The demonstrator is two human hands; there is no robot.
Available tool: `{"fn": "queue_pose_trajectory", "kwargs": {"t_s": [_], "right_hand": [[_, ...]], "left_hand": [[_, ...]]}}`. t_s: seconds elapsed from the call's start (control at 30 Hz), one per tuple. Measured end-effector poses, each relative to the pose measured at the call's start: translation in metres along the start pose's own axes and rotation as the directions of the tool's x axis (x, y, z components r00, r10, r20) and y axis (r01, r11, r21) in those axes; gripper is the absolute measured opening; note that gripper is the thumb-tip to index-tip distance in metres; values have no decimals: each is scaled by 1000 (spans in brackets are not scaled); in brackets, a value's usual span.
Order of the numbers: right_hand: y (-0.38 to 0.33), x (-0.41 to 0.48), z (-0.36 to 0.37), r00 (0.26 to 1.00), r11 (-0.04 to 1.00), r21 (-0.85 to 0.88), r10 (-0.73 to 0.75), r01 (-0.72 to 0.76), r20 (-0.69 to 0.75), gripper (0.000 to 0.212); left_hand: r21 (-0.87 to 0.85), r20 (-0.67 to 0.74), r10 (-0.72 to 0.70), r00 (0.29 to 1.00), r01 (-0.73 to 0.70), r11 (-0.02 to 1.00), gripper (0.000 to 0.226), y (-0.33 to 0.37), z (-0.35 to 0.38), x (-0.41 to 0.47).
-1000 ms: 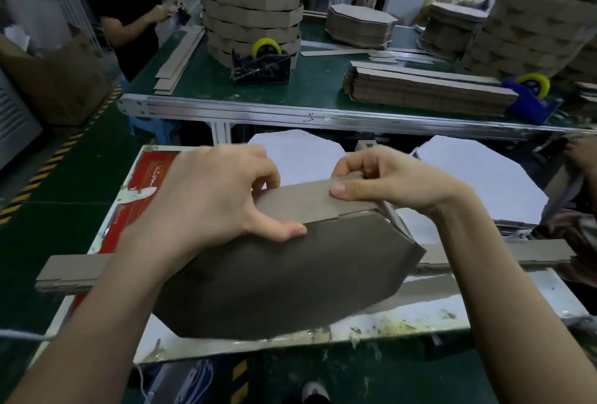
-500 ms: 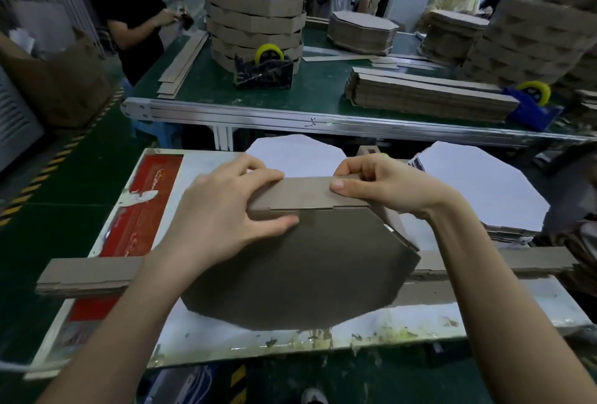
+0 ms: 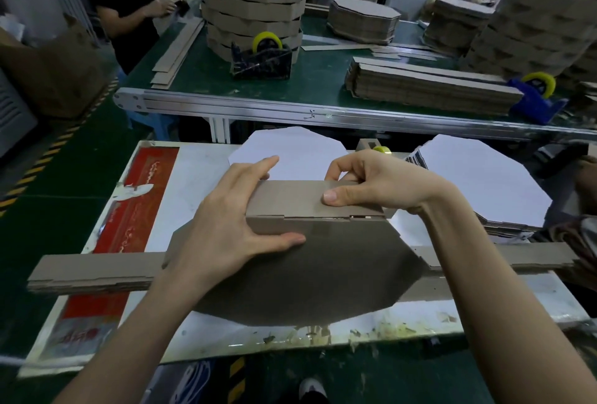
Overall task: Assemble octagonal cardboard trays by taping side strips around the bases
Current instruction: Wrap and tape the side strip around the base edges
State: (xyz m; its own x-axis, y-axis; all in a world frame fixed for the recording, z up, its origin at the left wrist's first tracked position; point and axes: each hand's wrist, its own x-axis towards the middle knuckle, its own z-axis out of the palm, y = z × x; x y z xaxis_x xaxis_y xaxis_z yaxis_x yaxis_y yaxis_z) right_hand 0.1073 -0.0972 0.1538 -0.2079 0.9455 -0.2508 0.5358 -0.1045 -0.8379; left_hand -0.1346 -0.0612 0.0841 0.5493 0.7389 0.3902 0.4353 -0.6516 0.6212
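A brown octagonal cardboard base (image 3: 316, 277) lies tilted on the white work board (image 3: 200, 171), its far edge raised. A brown side strip (image 3: 290, 198) stands along that far edge. My left hand (image 3: 226, 222) lies over the strip's left end, its fingers straight behind the strip and its thumb pressing on the base. My right hand (image 3: 371, 184) pinches the strip's right part between thumb and curled fingers. Across the board, under the base, runs a pile of long side strips (image 3: 93, 269).
White octagonal sheets lie behind (image 3: 290, 148) and at right (image 3: 478, 177). A yellow tape roll (image 3: 381, 149) peeks behind my right hand. The green bench (image 3: 323, 80) beyond holds stacked trays (image 3: 252, 6), strip piles (image 3: 426, 87), two tape dispensers (image 3: 261, 57) (image 3: 536, 96). People stand behind it.
The base has dropped lower and flatter toward the board. My left fingers have straightened out along the strip; the right hand keeps its pinch.
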Motion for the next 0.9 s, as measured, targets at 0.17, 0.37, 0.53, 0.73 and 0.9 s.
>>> {"fn": "queue_pose_trajectory", "kwargs": {"t_s": [0.17,0.37,0.53,0.73,0.9], "right_hand": [[-3,4,0,1000,1000,-12,19,-19,8,40],[-6,7,0,998,994,-101,25,-31,-62,40],[-7,5,3,1000,988,-154,25,-24,5,38],[-5,3,2,1000,978,-210,10,-11,-5,31],[-1,1,0,999,970,-238,-45,43,-4,21]], "left_hand": [[29,9,-16,1000,16,999,89,-5,0,0],[43,-8,-3,1000,3,999,79,-3,-3,0],[51,-19,-13,1000,14,999,78,-1,-3,-1],[47,-28,-34,999,36,998,76,3,0,3],[10,-26,-60,998,60,998,73,0,-1,7]]}}
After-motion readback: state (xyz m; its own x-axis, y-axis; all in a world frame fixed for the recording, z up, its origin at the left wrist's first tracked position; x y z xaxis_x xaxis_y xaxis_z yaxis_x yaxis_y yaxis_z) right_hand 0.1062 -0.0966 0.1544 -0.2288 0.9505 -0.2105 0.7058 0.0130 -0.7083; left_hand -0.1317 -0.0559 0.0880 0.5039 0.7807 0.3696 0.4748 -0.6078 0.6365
